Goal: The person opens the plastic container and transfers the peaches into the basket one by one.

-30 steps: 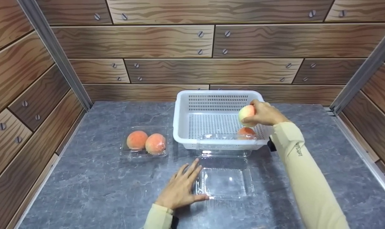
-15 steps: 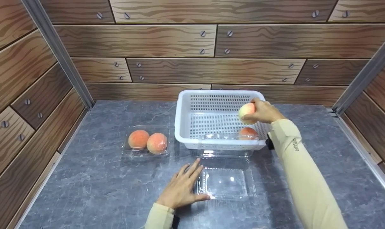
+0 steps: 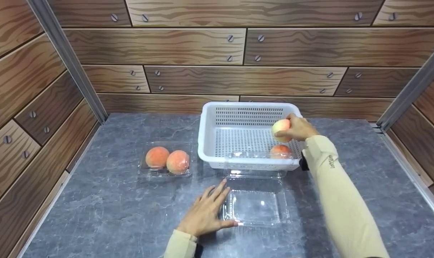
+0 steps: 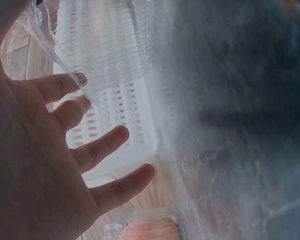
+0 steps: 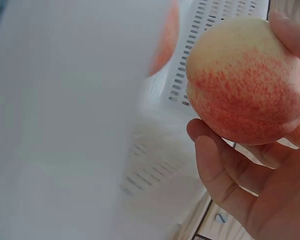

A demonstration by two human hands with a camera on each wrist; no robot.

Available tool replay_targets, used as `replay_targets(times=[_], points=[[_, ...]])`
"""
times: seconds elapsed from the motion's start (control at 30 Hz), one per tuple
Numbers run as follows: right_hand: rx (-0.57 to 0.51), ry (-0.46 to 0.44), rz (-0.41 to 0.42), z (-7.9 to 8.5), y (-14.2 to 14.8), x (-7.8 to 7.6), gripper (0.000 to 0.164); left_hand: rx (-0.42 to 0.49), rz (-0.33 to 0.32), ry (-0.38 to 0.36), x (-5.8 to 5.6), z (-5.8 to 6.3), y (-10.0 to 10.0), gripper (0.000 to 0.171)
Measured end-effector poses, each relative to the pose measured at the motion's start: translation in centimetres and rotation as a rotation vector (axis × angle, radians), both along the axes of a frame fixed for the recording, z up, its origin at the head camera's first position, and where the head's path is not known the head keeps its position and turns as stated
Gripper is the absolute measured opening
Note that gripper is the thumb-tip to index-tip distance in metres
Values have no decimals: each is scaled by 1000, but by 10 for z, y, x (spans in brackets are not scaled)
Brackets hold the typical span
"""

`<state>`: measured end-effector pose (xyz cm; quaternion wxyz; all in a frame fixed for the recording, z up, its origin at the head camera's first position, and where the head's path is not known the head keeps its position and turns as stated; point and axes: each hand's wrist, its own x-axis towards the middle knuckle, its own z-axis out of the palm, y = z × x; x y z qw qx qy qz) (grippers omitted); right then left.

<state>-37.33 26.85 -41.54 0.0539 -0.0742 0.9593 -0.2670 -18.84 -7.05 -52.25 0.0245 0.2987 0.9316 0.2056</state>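
My right hand (image 3: pixel 301 129) grips a yellow-and-red peach (image 3: pixel 281 129) over the right side of a white perforated basket (image 3: pixel 202 138). The right wrist view shows fingers and thumb curled round this peach (image 5: pixel 245 80). Another peach (image 3: pixel 281 149) lies in the basket's front right corner, seen partly through clear plastic. My left hand (image 3: pixel 204 215) has its fingers spread at the left edge of a clear hinged plastic container (image 3: pixel 256 208). Its fingertips (image 4: pixel 80 79) touch or nearly touch the plastic. The container's lid (image 3: pixel 260 161) stands raised against the basket's front.
Left of the basket, a second clear container (image 3: pixel 145 173) holds two peaches, one (image 3: pixel 157 157) beside the other (image 3: pixel 178 162). The grey marbled table (image 3: pixel 105 215) is bounded by wood-patterned walls (image 3: pixel 195 46) at the back and sides.
The head view has shifted slightly. Both hands keep about the same places, the right one still holding the peach over the basket.
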Motion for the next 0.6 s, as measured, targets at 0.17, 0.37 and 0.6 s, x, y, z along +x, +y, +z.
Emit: replay_targets(times=[0.17, 0.37, 0.6], points=[[-11, -32, -11, -3, 0, -1, 74, 5, 1, 8, 0, -1, -1, 99], [4, -24, -10, -7, -1, -4, 74, -3, 5, 22, 0, 0, -1, 100], [19, -9, -35, -11, -6, -6, 74, -11, 2, 11, 0, 0, -1, 100]])
